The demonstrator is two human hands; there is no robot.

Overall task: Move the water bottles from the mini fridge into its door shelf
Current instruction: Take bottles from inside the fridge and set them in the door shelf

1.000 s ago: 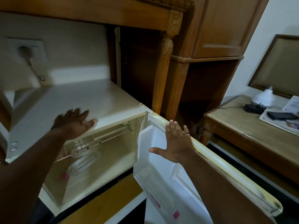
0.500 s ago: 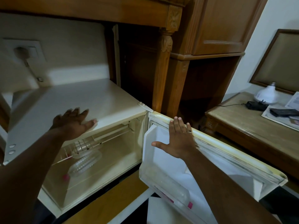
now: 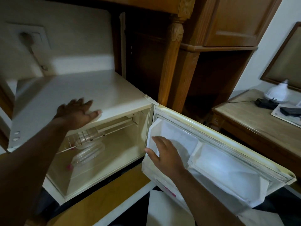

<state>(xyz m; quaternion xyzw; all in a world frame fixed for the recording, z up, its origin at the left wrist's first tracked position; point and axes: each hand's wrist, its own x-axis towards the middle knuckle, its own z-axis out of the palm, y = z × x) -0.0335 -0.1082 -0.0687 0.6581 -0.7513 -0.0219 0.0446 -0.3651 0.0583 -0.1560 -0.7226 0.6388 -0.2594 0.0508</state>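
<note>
Fridge [image 3: 91,95] door [image 3: 228,160] wide open — my left hand [image 3: 76,112] flat on top, right hand [image 3: 166,154] against the door liner, both grips released. Bottles [image 3: 88,152] lie inside.

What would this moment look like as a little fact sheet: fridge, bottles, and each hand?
fridge: mini fridge, cream, under a wooden cabinet
door: door swung wide open to the right
bottles: clear water bottles lying on their sides inside, under a wire rack
door shelf: door shelf shows no clear bottle
left hand: left hand flat on the fridge top, empty
right hand: right hand open, over the door's inner panel, empty
</note>
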